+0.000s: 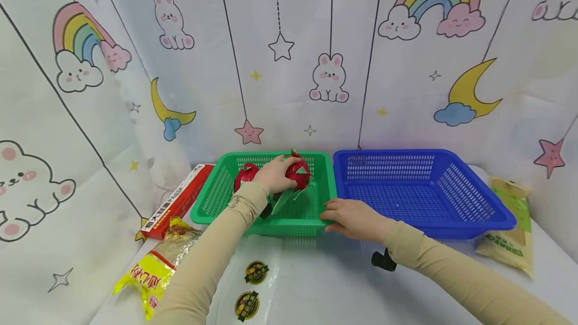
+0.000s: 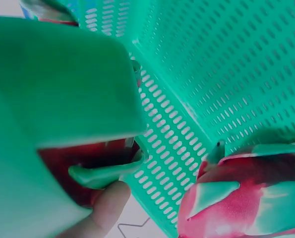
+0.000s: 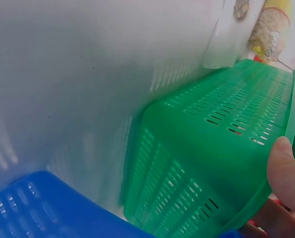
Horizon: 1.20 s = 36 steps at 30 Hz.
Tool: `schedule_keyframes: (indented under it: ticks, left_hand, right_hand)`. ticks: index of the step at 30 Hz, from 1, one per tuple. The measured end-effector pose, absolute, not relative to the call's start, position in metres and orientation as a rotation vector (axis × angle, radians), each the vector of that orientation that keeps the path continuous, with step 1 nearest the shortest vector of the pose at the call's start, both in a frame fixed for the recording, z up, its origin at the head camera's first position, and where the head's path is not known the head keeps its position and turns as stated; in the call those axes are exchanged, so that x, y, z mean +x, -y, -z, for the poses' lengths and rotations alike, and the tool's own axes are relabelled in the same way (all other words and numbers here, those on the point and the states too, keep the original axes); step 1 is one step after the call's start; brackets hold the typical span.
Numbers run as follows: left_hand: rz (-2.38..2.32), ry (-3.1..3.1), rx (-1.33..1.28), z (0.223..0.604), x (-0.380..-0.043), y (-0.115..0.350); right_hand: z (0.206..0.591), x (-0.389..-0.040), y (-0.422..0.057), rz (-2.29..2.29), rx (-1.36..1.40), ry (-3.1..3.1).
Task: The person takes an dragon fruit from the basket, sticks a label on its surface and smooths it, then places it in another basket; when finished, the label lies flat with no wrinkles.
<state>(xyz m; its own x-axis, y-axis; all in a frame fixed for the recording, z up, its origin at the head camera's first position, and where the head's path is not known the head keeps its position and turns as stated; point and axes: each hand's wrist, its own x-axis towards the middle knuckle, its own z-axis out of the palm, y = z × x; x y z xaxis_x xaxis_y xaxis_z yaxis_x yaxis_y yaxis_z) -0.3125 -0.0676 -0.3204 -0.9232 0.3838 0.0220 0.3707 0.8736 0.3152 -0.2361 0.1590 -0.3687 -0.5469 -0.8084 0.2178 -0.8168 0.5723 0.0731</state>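
Observation:
In the head view, my left hand point(image 1: 275, 177) reaches into the green basket point(image 1: 289, 227) and grips a red dragon fruit point(image 1: 301, 172) with green scales. Another dragon fruit point(image 1: 245, 174) lies to its left, partly hidden behind the hand and sleeve. The left wrist view catches my thumb against the held dragon fruit point(image 2: 95, 158); a large blurred green shape covers much of it. A second dragon fruit point(image 2: 226, 203) shows at the lower right there. My right hand point(image 1: 354, 219) holds the basket's near right corner, thumb outside the rim point(image 3: 266, 198) in the right wrist view.
A blue basket point(image 1: 424, 224) stands right beside the green one. To the left lie a red pasta box point(image 1: 178, 202) and a yellow clear-windowed food bag point(image 1: 158, 270). White plastic packaging with round stickers point(image 1: 253, 285) lies in front; a green-and-beige package point(image 1: 510, 245) sits far right.

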Motion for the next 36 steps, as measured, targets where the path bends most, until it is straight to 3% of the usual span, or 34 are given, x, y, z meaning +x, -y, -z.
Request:
schedule_keyframes:
  ticks: [36]
  left_hand:
    - [-0.683, -3.057, 0.854, 0.311, -0.231, 0.09]
  right_hand:
    - [0.364, -0.228, -0.159, -0.11, 1.331, 2.658]
